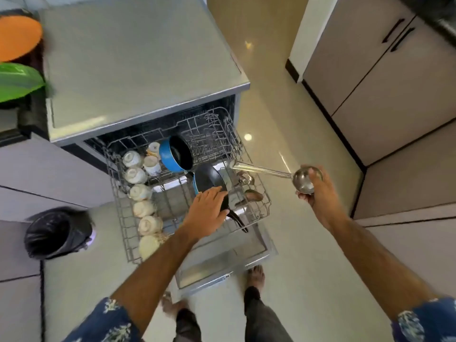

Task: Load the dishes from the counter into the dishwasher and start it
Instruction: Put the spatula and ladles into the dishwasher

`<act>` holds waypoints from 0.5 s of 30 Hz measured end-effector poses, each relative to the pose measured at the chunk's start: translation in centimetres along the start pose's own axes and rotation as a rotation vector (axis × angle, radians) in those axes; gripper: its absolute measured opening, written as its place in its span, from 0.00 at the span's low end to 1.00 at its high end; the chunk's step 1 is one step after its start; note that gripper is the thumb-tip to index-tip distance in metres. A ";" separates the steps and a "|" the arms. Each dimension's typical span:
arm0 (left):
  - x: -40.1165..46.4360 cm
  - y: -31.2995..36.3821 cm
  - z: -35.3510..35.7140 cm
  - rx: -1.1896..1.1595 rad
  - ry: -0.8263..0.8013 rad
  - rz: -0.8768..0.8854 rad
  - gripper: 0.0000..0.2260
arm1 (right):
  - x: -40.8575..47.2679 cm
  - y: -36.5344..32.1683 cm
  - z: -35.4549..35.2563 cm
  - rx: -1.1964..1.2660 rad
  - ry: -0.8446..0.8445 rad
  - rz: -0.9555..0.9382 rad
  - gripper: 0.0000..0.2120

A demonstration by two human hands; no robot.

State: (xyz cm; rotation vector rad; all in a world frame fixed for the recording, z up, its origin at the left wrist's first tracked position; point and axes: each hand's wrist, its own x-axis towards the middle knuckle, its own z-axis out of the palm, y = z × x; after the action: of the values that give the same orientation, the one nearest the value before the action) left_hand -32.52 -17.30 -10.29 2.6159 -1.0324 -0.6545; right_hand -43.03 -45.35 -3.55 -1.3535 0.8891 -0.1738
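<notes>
The dishwasher [148, 77] stood open with its wire rack [261, 211] pulled out over the lowered door [222, 265]. Along the rack's left side ran a row of pale cups [140, 192], turned upside down, from the far end to the near one. A blue saucepan [175, 154] stood on edge toward the far middle of the rack, its dark inside facing right. Just near of it a blue-rimmed frying pan [209, 180] also stood on edge, its black handle [238, 222] pointing to the near right. The left hand [206, 209] lay over the pan's near rim, its grip curled round the edge where the handle joined. The right hand [314, 187], out to the right of the rack and above the floor [308, 255], held a steel ladle [276, 172] by its bowl, the grip wrapped round the bowl with the thumb across it; the ladle's long handle reached left, its tip over the rack's right edge. Other dark utensils lay in the right part of the rack, too blurred to name. A black-lined bin [58, 234] stood on the floor to the left, and an orange plate [18, 37] and a green leaf [19, 81] showed at the far left edge.
</notes>
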 end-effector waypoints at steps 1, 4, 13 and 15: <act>1.3 0.3 0.4 -0.009 -0.007 -0.011 0.25 | 1.5 -0.2 -0.4 -0.053 -0.011 -0.040 0.09; 4.8 0.5 1.7 -0.046 -0.038 -0.067 0.25 | 5.1 -0.7 -0.4 -0.203 -0.070 -0.170 0.08; 10.6 0.7 6.4 -0.116 -0.125 -0.178 0.32 | 11.2 -1.3 3.8 -0.573 -0.280 -0.370 0.08; 11.2 0.6 7.2 -0.120 -0.108 -0.173 0.32 | 12.2 -2.4 4.9 -0.667 -0.325 -0.425 0.08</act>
State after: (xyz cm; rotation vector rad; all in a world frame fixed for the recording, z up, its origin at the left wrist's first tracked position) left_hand -29.15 -26.01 -19.82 2.6081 -0.7740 -0.8766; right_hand -30.76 -49.35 -7.17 -2.1163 0.3754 0.0287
